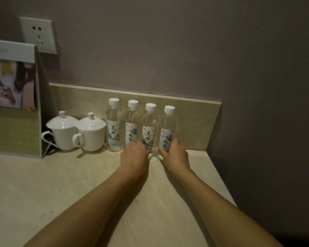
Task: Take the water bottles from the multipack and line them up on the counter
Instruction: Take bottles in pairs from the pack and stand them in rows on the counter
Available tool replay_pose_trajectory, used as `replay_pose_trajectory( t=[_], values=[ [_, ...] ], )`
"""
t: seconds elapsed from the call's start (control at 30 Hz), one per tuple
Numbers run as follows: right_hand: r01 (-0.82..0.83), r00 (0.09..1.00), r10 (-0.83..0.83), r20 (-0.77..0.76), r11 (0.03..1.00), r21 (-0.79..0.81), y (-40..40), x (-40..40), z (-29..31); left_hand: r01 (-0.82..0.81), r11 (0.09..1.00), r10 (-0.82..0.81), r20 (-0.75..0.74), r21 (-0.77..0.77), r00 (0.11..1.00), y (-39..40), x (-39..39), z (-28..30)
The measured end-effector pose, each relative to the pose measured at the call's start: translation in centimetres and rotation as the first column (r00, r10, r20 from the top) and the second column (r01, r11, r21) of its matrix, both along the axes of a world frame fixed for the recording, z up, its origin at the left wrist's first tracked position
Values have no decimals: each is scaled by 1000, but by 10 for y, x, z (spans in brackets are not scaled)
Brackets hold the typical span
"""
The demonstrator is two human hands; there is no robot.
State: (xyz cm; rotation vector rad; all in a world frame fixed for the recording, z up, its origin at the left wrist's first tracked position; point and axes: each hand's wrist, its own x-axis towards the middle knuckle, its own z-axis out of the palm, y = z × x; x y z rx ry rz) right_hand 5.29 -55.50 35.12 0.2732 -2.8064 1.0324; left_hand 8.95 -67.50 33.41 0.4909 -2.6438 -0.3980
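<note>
Grip: right hand (176, 154) curls round the base of the end bottle (167, 132); left hand (135, 155) rests curled against the feet of the two middle bottles (132, 125), its hold uncertain. Location: four bottles upright along the counter (43, 184) back edge, beside two cups (91, 132). Handling: nudge low at the bases, keeping spacing even and labels forward, to avoid tipping.

The beige counter (43, 184) carries four water bottles (132, 125) along its back edge, two lidded cups (90, 132) and a display stand (14, 104) toward its left.
</note>
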Motion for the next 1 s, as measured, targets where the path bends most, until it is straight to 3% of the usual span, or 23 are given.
replay_pose_trajectory(
  t=[0.5,1.0],
  values=[
    [7,1000,-8,-18,1000,-20,-2,-20,-3,-37,991,40,24,-131,999,1,-14,1],
    [1,999,-2,-49,999,-33,-4,-20,-7,31,998,-34,-38,-55,999,-5,-14,-1]
  ],
)
